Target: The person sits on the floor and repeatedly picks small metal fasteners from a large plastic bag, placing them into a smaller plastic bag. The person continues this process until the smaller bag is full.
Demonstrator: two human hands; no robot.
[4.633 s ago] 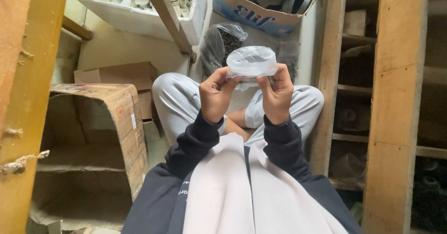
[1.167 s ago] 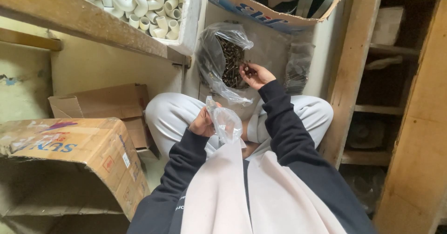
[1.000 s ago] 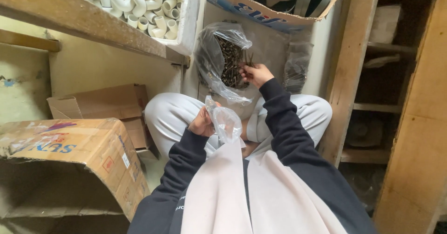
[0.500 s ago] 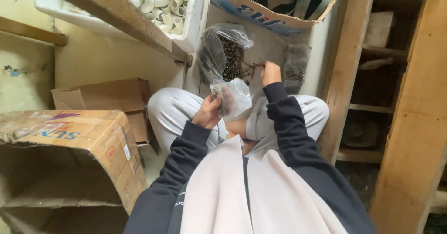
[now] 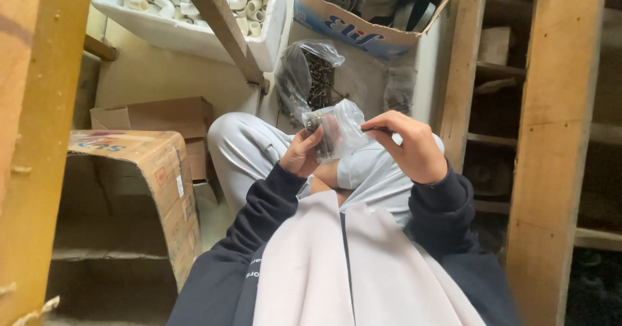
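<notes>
Since half a second ago, the right hand (image 5: 408, 146) has been drawn back from the big bag (image 5: 311, 80) to the small bag (image 5: 334, 131), which is held up in front of the knees; the camera has also tipped, so that a wooden post now fills the left edge.

On the left, an open carton (image 5: 139, 183) is seen on its side. Above it, a white tray (image 5: 194, 15) of pale pipe fittings is set behind a slanting batten. The small bag is gripped at its left side by the left hand (image 5: 304, 152), fingers closed round the plastic. The right hand is pinched on a thin dark screw (image 5: 376, 129) at the bag's right side.

The step in hand is judged to be filling: screws are being moved from the big bag to the small one. Next, the screw's tip would have to be guided into the bag's mouth and let go, with the plastic kept spread by the left hand.

Whether the mouth is open cannot be told; the film is crumpled and glossy. The count of screws inside is not readable. The big bag's lower part is hidden by the small one, and the shelves on the right are lost in shadow.
</notes>
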